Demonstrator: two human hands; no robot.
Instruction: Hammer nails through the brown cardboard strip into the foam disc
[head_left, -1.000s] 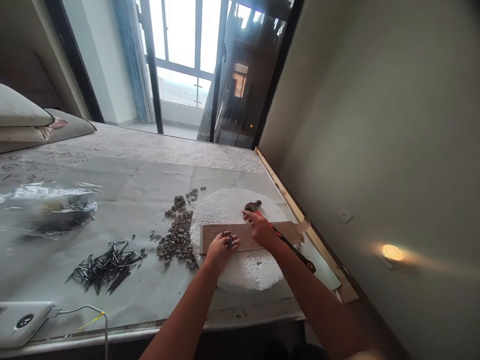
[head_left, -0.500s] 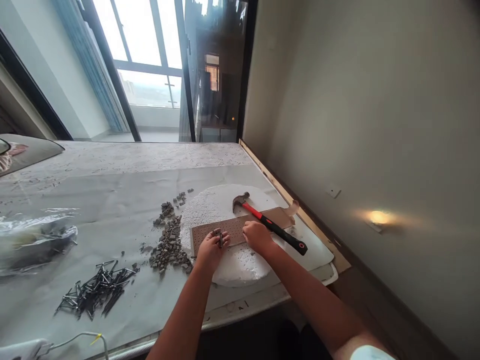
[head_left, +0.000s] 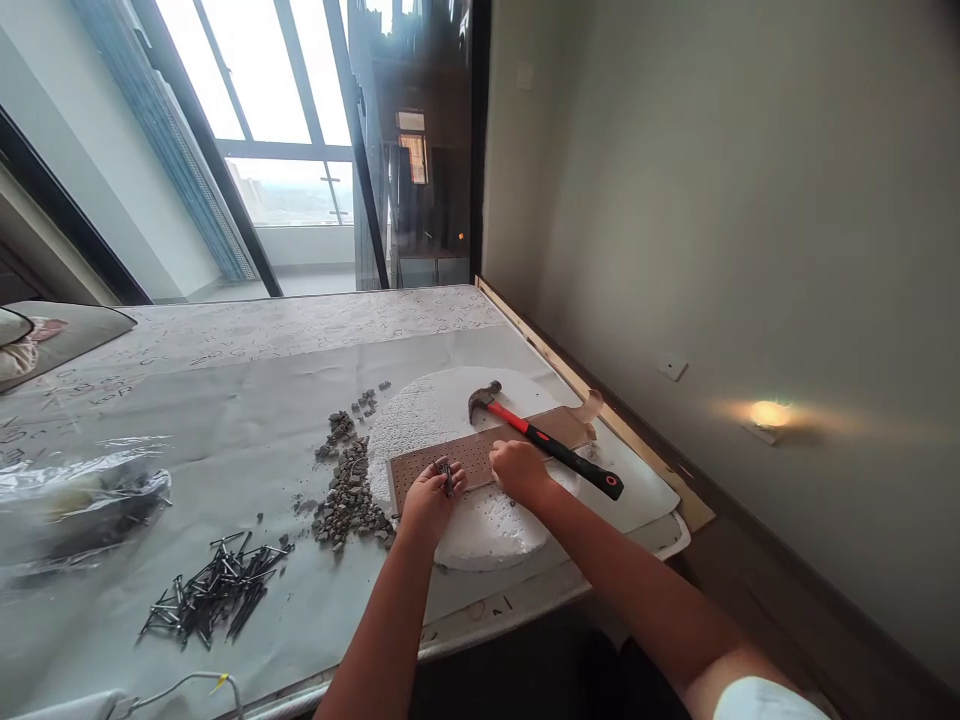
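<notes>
Several dark nails (head_left: 448, 478) lie in my left hand (head_left: 429, 500), palm up with the fingers curled about them, over the near left part of a brown board with rows of small holes (head_left: 474, 450). My right hand (head_left: 519, 472) is closed at the board's near edge, fingertips pressed together; whatever they pinch is hidden. The board rests on a round white foam slab (head_left: 420, 400). Across the board lies a claw hammer (head_left: 536, 437) with a red and black handle, its head on the foam beyond and its grip just right of my right hand.
Left of the foam is a heap of grey gravel (head_left: 352, 490). A pile of loose nails (head_left: 217, 590) lies nearer, with a clear plastic bag (head_left: 82, 510) farther left. A cable (head_left: 187, 680) runs along the front edge. A wooden strip (head_left: 555, 363) borders the wall side.
The view has shifted slightly, so the things on the surface appear a little farther right. Both hands keep about the same place on the board, and the hammer stays put.
</notes>
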